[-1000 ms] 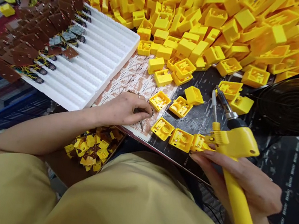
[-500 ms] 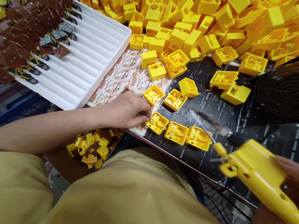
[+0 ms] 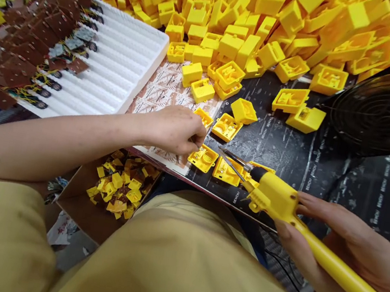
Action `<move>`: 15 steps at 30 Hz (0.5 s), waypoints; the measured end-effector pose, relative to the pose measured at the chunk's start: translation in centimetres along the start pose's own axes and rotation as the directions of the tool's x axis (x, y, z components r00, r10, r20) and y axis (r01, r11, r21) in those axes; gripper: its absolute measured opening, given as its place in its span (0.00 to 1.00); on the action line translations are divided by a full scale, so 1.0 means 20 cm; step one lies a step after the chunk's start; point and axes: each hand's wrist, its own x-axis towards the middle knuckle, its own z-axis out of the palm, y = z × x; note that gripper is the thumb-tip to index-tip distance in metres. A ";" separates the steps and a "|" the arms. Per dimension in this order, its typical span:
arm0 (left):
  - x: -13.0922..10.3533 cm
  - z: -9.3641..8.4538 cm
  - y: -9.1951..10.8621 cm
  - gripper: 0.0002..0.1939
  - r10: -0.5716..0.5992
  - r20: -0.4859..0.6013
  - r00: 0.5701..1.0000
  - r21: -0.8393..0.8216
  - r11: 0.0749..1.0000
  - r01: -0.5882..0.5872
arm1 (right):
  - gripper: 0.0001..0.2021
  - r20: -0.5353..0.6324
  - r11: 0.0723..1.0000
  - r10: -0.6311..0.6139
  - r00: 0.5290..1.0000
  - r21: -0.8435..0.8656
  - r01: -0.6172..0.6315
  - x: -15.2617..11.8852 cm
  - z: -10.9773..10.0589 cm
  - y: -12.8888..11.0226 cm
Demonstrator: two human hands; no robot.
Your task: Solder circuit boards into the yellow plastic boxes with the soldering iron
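My right hand (image 3: 345, 251) is wrapped round a yellow soldering gun (image 3: 276, 194) with a metal tip and a thin feed tube. Its tip points left, above the row of small open yellow plastic cases at the bench's near edge. My left hand (image 3: 182, 131) is closed, fingers curled down over the leftmost yellow case (image 3: 203, 158) of that row; what the fingertips pinch is hidden. The middle case (image 3: 227, 171) lies under the soldering gun's tip, and the right case (image 3: 255, 173) is partly covered by the gun. Behind them lies another open case (image 3: 227, 127).
A heap of yellow cases (image 3: 230, 45) fills the back. At left, a white ridged foam tray (image 3: 120, 54) carries brown circuit boards (image 3: 45, 36) with wires. A black round fan (image 3: 383, 113) stands at right. Below the bench, a cardboard box (image 3: 85, 197) holds yellow pieces.
My right hand has brought the soldering gun leftward, its tip now over the row of cases. My left hand has shifted slightly right and up, its fingers curled over the leftmost case.
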 end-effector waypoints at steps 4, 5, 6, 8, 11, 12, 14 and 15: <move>0.01 0.02 -0.01 0.09 -0.065 0.012 0.998 -0.122 0.990 0.066 | 0.14 0.016 0.989 -0.145 0.989 -0.019 0.145 0.04 -0.01 0.02; 0.01 0.02 -0.01 0.09 -0.064 0.014 0.998 -0.147 0.987 0.065 | 0.17 0.038 0.962 -0.273 0.961 -0.008 0.273 0.06 -0.01 0.06; 0.01 0.02 -0.02 0.08 -0.051 0.010 0.999 -0.166 0.985 0.052 | 0.21 0.049 0.922 -0.387 0.921 0.002 0.388 0.08 -0.01 0.10; 0.00 0.02 -0.05 0.07 -0.012 -0.022 1.000 -0.192 0.981 0.008 | 0.24 0.040 0.874 -0.485 0.873 0.000 0.486 0.10 -0.01 0.16; -0.04 0.03 -0.09 0.06 0.036 -0.076 0.996 -0.292 0.955 -0.057 | 0.21 0.012 0.926 -0.373 0.928 -0.053 0.373 0.08 0.00 0.19; -0.06 0.04 -0.11 0.07 0.045 -0.079 0.996 -0.340 0.938 -0.070 | 0.21 0.010 0.941 -0.332 0.943 -0.063 0.332 0.06 0.00 0.18; -0.07 0.06 -0.13 0.07 0.044 -0.070 0.997 -0.409 0.910 -0.069 | 0.21 0.009 0.956 -0.286 0.958 -0.071 0.286 0.03 0.00 0.16; -0.08 0.07 -0.13 0.06 0.034 -0.061 0.998 -0.417 0.907 -0.056 | 0.22 0.009 0.958 -0.280 0.960 -0.070 0.280 0.02 0.00 0.14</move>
